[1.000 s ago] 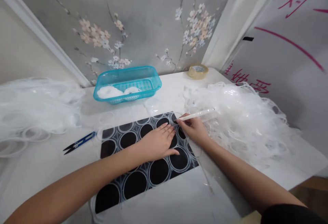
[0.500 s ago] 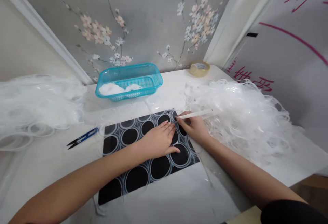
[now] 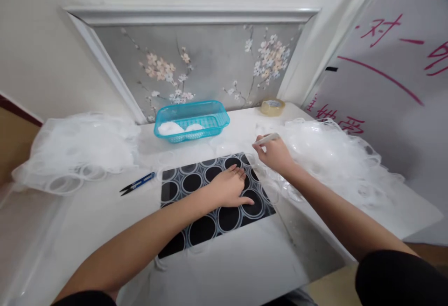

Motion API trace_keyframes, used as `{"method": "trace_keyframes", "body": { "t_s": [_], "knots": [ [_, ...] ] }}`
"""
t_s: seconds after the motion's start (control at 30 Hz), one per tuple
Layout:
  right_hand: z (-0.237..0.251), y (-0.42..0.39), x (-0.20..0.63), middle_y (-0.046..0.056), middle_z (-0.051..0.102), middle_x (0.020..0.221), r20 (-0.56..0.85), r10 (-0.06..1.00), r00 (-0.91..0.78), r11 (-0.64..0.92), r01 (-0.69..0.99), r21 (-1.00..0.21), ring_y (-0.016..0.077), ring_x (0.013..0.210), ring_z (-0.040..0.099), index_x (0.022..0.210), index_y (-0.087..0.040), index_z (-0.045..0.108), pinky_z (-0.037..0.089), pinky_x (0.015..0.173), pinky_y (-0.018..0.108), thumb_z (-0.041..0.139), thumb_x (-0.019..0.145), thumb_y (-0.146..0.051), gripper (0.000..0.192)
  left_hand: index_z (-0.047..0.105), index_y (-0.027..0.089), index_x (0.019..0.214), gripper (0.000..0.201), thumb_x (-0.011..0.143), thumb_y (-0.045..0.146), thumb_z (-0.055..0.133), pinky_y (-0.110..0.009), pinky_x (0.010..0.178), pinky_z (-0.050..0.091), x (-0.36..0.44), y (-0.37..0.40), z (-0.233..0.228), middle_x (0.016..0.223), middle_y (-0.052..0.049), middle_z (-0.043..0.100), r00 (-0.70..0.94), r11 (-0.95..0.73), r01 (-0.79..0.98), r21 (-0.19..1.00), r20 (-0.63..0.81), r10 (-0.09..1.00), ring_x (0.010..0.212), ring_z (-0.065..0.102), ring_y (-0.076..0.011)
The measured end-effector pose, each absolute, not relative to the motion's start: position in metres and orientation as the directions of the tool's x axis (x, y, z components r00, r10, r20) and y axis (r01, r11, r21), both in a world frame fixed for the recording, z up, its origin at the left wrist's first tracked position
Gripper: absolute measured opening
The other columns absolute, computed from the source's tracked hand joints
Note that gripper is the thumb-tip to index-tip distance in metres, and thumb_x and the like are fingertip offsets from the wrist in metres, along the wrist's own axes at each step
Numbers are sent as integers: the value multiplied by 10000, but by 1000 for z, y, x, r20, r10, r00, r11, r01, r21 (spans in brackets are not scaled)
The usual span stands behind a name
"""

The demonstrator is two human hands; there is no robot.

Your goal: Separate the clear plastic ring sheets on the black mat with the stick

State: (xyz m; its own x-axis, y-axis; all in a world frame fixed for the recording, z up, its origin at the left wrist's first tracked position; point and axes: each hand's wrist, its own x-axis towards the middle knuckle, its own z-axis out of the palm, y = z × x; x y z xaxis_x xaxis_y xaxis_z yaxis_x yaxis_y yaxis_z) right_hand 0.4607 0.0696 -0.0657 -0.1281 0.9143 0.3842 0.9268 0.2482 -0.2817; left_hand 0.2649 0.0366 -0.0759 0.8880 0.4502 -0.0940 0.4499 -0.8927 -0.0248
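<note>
My left hand (image 3: 229,186) lies flat, fingers apart, on a black mat (image 3: 196,203) covered by a clear film sheet with rows of round rings. My right hand (image 3: 275,153) is raised just off the mat's far right corner and grips a thin white pen-like tool (image 3: 268,138), its tip pointing left. The hand sits at the edge of a large heap of clear plastic ring scrap (image 3: 336,156).
A turquoise basket (image 3: 192,119) with white round pieces stands behind the mat. Blue snips (image 3: 137,184) lie left of it. Another heap of clear film (image 3: 77,149) fills the left side. A tape roll (image 3: 272,107) sits at the back right. A white board (image 3: 392,91) with red writing leans on the right.
My right hand lifted the white tool off the mat's corner and drew back toward the scrap heap. The camera tilted up and back. My left hand stayed pressed on the mat.
</note>
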Motion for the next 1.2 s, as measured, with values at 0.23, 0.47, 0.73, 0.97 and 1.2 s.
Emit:
{"method": "trace_keyframes", "body": {
  "t_s": [0.23,0.47,0.73,0.97,1.2],
  "knots": [
    [-90,50,466,43,666,703,256,966,-24,190,737,-649,187,669,611,700,-179,628,423,645,289,500,815,-370,257,679,22,1018,627,888,615,521,-385,1075,335,260,28,-70,1103,-197,658,862,-863,505,-22,-29,506,1077,605,-285],
    [-98,59,458,2,630,607,114,992,50,82,429,-899,155,546,581,837,-173,571,417,527,252,596,735,-372,226,545,29,1251,641,910,572,519,-374,909,442,258,41,-64,1059,-146,646,851,-851,526,8,-11,526,1004,583,-280],
    [-107,48,443,20,629,662,138,987,76,82,501,-861,149,581,572,785,-167,608,434,572,264,564,776,-320,160,525,69,1303,751,876,683,464,-444,1099,227,247,54,-71,1322,-162,525,889,-889,457,-16,-28,457,1243,432,-329],
    [-103,48,441,19,641,672,107,991,79,55,491,-869,147,593,596,768,-174,593,452,588,264,573,774,-274,103,431,108,1404,764,906,686,387,-477,1141,151,241,60,-77,1457,-125,400,900,-902,429,51,-103,423,1373,302,-328],
    [-104,46,442,28,653,670,157,987,40,99,617,-781,166,594,614,782,-187,591,470,577,283,554,820,-291,117,416,77,1406,795,889,680,440,-463,1149,147,242,59,-79,1468,-137,367,896,-898,436,65,-125,426,1378,299,-320]
  ]
}}
